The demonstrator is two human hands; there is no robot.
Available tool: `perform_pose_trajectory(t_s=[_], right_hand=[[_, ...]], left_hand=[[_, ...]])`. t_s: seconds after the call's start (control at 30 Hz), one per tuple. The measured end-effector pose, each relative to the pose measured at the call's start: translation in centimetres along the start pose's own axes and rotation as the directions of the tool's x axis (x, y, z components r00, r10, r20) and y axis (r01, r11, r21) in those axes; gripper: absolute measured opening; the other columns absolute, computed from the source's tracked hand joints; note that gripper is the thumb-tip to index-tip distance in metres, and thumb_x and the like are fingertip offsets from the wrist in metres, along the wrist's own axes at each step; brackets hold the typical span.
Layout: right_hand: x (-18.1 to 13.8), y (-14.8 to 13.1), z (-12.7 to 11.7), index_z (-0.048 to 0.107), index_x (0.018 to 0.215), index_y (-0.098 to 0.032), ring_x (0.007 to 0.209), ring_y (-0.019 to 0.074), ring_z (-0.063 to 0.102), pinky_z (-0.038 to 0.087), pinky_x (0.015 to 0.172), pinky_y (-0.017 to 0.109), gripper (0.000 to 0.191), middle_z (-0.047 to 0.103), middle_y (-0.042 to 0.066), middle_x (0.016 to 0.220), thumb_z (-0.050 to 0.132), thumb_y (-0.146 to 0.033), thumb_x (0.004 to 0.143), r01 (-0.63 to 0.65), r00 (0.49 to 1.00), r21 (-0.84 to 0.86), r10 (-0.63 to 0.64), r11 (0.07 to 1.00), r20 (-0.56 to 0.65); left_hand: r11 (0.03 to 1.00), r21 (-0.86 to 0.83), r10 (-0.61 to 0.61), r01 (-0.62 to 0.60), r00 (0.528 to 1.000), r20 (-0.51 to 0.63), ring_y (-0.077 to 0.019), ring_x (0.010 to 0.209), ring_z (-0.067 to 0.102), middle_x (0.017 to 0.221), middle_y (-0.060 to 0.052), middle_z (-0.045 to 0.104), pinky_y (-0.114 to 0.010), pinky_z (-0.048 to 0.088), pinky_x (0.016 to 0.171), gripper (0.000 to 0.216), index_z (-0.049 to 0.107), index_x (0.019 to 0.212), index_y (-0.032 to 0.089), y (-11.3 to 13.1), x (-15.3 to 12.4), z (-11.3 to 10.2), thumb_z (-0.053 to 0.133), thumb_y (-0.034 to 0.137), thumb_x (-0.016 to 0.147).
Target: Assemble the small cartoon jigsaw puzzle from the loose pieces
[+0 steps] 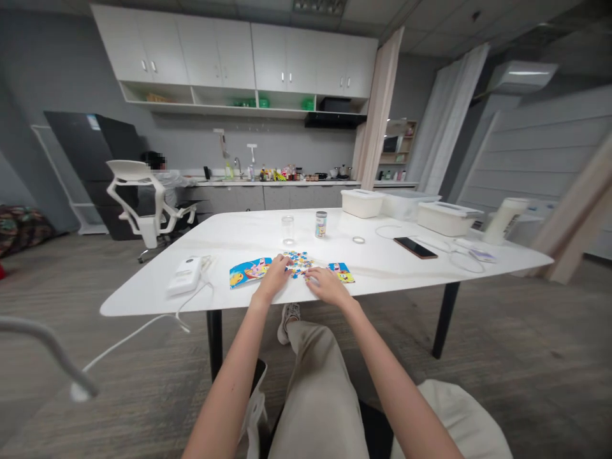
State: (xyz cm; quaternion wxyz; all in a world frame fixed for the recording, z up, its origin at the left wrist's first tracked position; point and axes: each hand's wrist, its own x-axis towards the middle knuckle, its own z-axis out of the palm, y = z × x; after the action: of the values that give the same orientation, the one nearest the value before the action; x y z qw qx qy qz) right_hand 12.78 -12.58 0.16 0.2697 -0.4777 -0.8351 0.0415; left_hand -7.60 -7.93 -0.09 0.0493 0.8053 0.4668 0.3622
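A pile of small jigsaw puzzle pieces [300,258] in blue, red and yellow lies near the table's front edge. My left hand [276,274] is at the pile's left side, fingers bent and a little apart over the nearest pieces. From the right, my right hand [327,284] reaches in with its fingertips down at the pieces, also slightly apart. No piece is clearly gripped in either hand. Beside my left hand lies a blue cartoon picture sheet [249,271], partly covered by that hand. Another cartoon picture section [342,272] lies just behind my right hand.
On the white table [392,275] stand a clear jar [287,229], a printed can [320,225] and a ring-shaped lid [358,240]. A phone [415,247], cables, storage boxes [362,203] and a tumbler [505,220] are rightward. A power strip [185,275] lies left. A person sits beyond.
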Motion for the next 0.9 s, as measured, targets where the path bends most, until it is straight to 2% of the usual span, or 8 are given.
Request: perform_pose_trajectory(t_s=[0.17,0.43,0.53,0.7,0.9], right_hand=[[0.1,-0.3,-0.1,0.069,0.113,-0.024,0.125,0.0203,0.055,0.033,0.110,0.039,0.027,0.064,0.006,0.130,0.054,-0.029,0.092,-0.022,1.000,-0.014,0.022,1.000,-0.007],[0.1,-0.3,-0.3,0.065,0.122,-0.021,0.126,0.0206,0.054,0.035,0.110,0.037,0.034,0.062,0.007,0.133,0.050,-0.031,0.094,-0.035,0.999,-0.023,0.035,0.999,-0.010],[0.1,-0.2,-0.4,0.066,0.122,-0.021,0.127,0.0207,0.053,0.036,0.110,0.037,0.035,0.061,0.007,0.134,0.049,-0.032,0.094,-0.041,0.999,-0.021,0.040,0.999,-0.007],[0.2,-0.2,-0.4,0.068,0.119,-0.022,0.127,0.0208,0.053,0.036,0.111,0.037,0.034,0.061,0.006,0.135,0.048,-0.031,0.094,-0.039,0.999,-0.017,0.039,0.999,0.012],[0.3,-0.1,-0.2,0.069,0.117,-0.018,0.127,0.0203,0.054,0.036,0.110,0.034,0.033,0.062,0.007,0.133,0.047,-0.029,0.094,-0.026,0.999,-0.033,0.027,0.999,0.017]], left_hand=[[0.998,-0.053,0.022,-0.020,0.999,0.038,-0.0190,0.093,0.058,0.095,-0.004,0.058,-0.034,0.048,0.087,0.014,0.056,0.090,0.020,-0.1,0.3,-0.1,0.054,0.010,0.080],[0.985,-0.169,-0.023,0.016,0.999,-0.040,-0.0170,0.078,0.060,0.083,-0.001,0.063,-0.031,0.048,0.077,0.012,0.054,0.087,0.020,1.1,0.5,-0.7,0.060,0.016,0.078],[0.977,-0.206,-0.074,0.061,0.996,-0.055,-0.0169,0.078,0.062,0.087,-0.002,0.066,-0.031,0.049,0.077,0.011,0.054,0.088,0.021,1.5,0.3,-1.0,0.059,0.017,0.079],[0.970,-0.218,-0.112,0.110,0.994,0.004,-0.0177,0.084,0.064,0.092,-0.002,0.067,-0.032,0.049,0.082,0.009,0.054,0.088,0.021,1.5,0.3,-1.0,0.055,0.016,0.081],[0.979,-0.198,-0.068,0.054,0.996,-0.063,-0.0184,0.097,0.062,0.101,-0.006,0.064,-0.034,0.049,0.088,0.020,0.054,0.092,0.020,0.5,0.3,-0.7,0.045,0.006,0.081]])
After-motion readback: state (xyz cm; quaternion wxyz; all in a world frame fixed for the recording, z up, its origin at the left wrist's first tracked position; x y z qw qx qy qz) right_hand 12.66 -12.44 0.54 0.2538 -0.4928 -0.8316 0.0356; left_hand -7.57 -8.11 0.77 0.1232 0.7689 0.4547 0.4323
